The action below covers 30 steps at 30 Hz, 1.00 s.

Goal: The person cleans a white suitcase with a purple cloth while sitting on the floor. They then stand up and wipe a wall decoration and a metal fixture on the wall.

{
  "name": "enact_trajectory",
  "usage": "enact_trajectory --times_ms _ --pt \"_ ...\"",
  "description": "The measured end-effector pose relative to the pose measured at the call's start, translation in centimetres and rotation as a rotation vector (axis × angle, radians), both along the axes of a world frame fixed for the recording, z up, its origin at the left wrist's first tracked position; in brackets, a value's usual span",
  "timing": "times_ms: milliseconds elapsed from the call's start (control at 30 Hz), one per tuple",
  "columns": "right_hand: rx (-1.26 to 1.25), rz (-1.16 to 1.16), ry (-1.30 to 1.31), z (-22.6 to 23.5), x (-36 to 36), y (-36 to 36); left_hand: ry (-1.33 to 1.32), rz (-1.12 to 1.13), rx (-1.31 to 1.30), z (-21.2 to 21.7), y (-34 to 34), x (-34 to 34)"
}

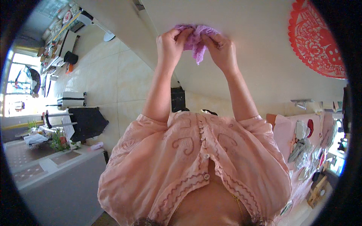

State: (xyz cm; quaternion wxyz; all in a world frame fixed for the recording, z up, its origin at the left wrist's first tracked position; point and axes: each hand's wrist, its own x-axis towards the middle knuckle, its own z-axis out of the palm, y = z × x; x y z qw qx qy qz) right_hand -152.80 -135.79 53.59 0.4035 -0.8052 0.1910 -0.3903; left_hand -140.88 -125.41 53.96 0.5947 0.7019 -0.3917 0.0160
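Head view is showing a bunched, light-purple cloth (197, 40) of soft, towel-like fabric being held near the picture's top edge, in front of a smooth, cream-coloured flat panel (260, 49). The person's bare left hand (170, 43) is pinching the cloth's left side between thumb and curled fingers, and the bare right hand (224, 51) is gripping its right side in much the same way; whether the cloth is touching the panel, I cannot tell. Slipping looks the likeliest trouble: both hands seem to be holding only gathered folds near the fingertips, so one loosening pinch could be letting the cloth drop toward the glossy, beige tiled floor (98, 75). Uneven bunching could also be leaving a thick lump in the middle, because the fabric is crumpling rather than lying flat. Straying far to the right, the cloth could be catching the scalloped edge of the round, red paper-cut decoration (318, 41), which is sitting well apart from it. The cloth's longer spread is running roughly left to right, from hand to hand, while a narrow, tapered tip is hanging midway between them, pointing toward the person's pink embroidered blouse (188, 162).
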Motion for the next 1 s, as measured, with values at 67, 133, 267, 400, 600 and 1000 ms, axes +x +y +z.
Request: enact_trajectory --times_ms 67,133,267,400,600,1000 --pt "-0.027 0.000 0.062 -1.1 0.0 0.3 0.017 -0.018 0.057 -1.1 0.5 0.3" --pt "0.023 0.025 0.102 -2.5 0.0 0.5 0.038 -0.060 0.112 -3.0 0.8 1.0" --pt "0.150 0.084 0.149 -6.7 0.5 1.1 0.108 -0.172 0.181 -7.3 1.6 2.3" --pt "0.138 0.131 0.240 -10.8 1.0 0.8 0.103 -0.212 0.312 -8.7 2.5 2.2" --pt "0.213 0.149 0.233 -14.1 1.7 1.7 -0.083 -0.234 0.425 -14.7 2.2 3.7" --pt "-0.093 -0.086 -0.007 1.4 4.7 3.2 -0.211 -0.079 -0.006 1.6 2.7 5.7"
